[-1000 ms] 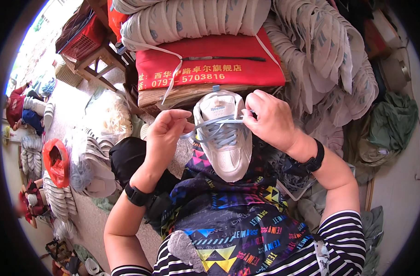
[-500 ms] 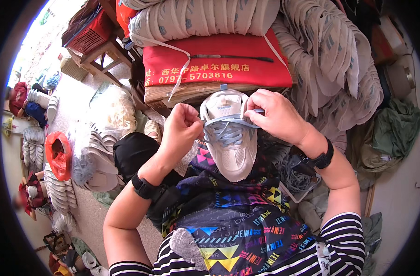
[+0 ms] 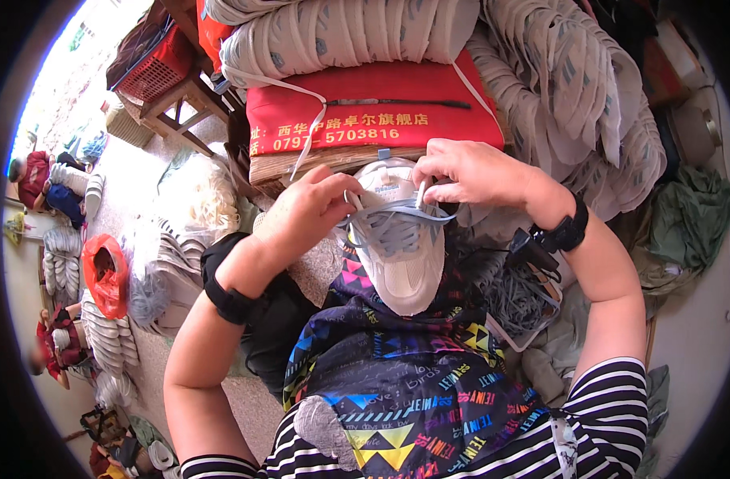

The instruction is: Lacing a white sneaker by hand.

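Observation:
A white shoe upper (image 3: 402, 275) stands upright in front of me, toe toward my body, with a light blue lace (image 3: 397, 227) criss-crossed over its tongue. At its left upper edge, my left hand (image 3: 313, 206) is closed, thumb and finger pinching the white edge beside the top lace holes. My right hand (image 3: 473, 174) pinches the opposite edge in the same way and covers part of the collar. A loose stretch of lace bows across the front between both hands. Whether a lace end is also caught in my fingers is hidden.
Beyond the shoe, a red cloth (image 3: 365, 88) covers a wooden block, with a thin dark tool (image 3: 397, 103) on it. Stacked white shoe uppers (image 3: 349, 40) lie behind and to the right. A bundle of blue-grey laces (image 3: 509, 295) rests at right. People sit far left.
My right hand has shifted slightly left, from the lace to the upper's edge. My left hand has turned inward over the left edge. The lace now bows out more loosely across the front.

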Motion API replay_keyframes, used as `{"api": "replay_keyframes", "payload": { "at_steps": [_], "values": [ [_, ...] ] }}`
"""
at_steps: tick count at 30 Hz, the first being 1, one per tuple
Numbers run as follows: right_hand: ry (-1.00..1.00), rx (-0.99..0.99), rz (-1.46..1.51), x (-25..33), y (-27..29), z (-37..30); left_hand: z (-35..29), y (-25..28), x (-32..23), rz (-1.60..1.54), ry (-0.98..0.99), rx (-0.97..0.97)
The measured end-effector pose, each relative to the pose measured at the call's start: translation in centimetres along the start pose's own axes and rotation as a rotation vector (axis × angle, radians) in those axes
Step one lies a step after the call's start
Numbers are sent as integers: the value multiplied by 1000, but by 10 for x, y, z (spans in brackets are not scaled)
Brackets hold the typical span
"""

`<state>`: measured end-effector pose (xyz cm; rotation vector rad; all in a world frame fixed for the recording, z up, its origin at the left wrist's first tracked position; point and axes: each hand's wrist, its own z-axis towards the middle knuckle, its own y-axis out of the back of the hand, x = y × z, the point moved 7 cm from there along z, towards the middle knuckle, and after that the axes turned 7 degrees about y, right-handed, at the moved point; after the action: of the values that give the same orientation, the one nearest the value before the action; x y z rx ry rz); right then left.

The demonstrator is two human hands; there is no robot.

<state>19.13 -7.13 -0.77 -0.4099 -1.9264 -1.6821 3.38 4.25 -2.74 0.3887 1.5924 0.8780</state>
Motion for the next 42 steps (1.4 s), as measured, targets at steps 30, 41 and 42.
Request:
{"api": "replay_keyframes", "payload": {
  "at_steps": [30,41,42],
  "values": [
    [-108,-507,193,29,-11,-30,-34,-28,-7,-128,22,-272],
    [-46,-477,-418,49,-42,-44,-56,-37,-13,225,30,-266],
    [-46,-476,-422,48,-42,-44,-57,-43,-5,238,68,-190]
  ]
}}
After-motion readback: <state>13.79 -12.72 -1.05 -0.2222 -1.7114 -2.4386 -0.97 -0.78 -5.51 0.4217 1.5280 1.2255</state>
